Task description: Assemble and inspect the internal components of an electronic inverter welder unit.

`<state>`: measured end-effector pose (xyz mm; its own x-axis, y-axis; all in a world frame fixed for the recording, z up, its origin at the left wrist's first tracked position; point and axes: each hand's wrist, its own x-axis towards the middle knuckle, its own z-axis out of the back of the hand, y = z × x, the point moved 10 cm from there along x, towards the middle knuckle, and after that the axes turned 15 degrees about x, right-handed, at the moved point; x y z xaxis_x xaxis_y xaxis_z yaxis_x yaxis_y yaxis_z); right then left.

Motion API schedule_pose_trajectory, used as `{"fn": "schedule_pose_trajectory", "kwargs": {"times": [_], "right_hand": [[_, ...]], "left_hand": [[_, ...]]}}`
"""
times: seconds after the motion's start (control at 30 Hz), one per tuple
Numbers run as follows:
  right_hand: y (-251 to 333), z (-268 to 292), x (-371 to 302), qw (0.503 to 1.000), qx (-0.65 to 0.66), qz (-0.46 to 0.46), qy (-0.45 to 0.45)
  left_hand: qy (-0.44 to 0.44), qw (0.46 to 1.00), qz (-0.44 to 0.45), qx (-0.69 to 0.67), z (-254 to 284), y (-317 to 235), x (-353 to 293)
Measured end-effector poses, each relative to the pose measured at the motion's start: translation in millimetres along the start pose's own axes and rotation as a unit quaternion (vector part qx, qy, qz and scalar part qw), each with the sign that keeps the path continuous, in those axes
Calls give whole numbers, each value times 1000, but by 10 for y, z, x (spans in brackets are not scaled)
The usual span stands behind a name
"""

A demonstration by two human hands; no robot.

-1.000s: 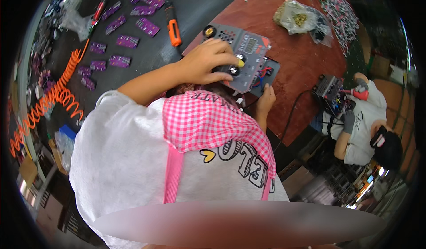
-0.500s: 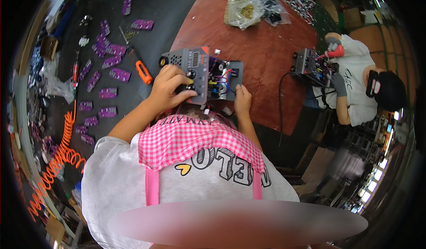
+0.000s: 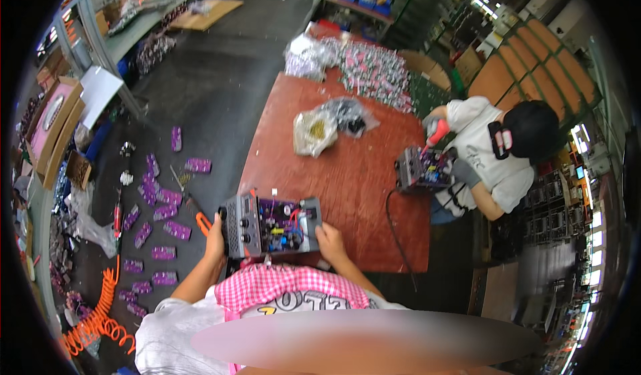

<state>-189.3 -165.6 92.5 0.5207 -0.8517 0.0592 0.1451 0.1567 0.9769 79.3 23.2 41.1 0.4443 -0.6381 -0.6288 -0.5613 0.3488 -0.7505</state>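
Dark grey casing encloses the open-sided unit [image 3: 272, 229] in the lower centre of the frame, at the near edge of the red tabletop [image 3: 364, 188]. Your left hand [image 3: 214, 240] holds the knobbed front panel [image 3: 243, 231] by its left edge; the fingers underneath are hidden. Your right hand [image 3: 331, 242] pinches the grey end plate [image 3: 310, 221] at its right side, thumb showing, other fingers mostly out of sight. Between the panels, red wires [image 3: 293, 219] and circuit parts lie exposed.

Caution: uneven support from the two hands may let the unit tip. Pulling the end plate outward could strain the wires or their connections. Fingertips pushed into the opening may bend or dislodge components.

The orange-handled driver [image 3: 202, 223] lies just beside your left hand; a sideways swing of the unit could knock it. Purple circuit boards [image 3: 177, 230] lie scattered at left of frame, where a dragged forearm could shift them. Whether the end plate is fastened, you cannot tell from this view.
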Motion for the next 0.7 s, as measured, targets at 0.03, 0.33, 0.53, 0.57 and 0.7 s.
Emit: {"fn": "schedule_pose_trajectory", "kwargs": {"times": [0.03, 0.33, 0.53, 0.57, 0.7], "right_hand": [[-54, -14, 29, 999, -4, -40, 12], [469, 930, 288, 978, -187, 57, -70], [431, 1485, 715, 939, -307, -13, -154], [373, 1568, 742, 944, -281, -43, -164], [396, 1615, 720, 937, -287, -14, -197]], "left_hand": [[1, 1000, 14, -8, 0, 20, 35], [58, 996, -33, 66, -1045, 381, 1159], [138, 969, -76, 189, -1789, 343, 2202], [147, 976, -58, 149, -1811, 353, 2212], [106, 973, -8, 205, -1600, 449, 1914]]}}
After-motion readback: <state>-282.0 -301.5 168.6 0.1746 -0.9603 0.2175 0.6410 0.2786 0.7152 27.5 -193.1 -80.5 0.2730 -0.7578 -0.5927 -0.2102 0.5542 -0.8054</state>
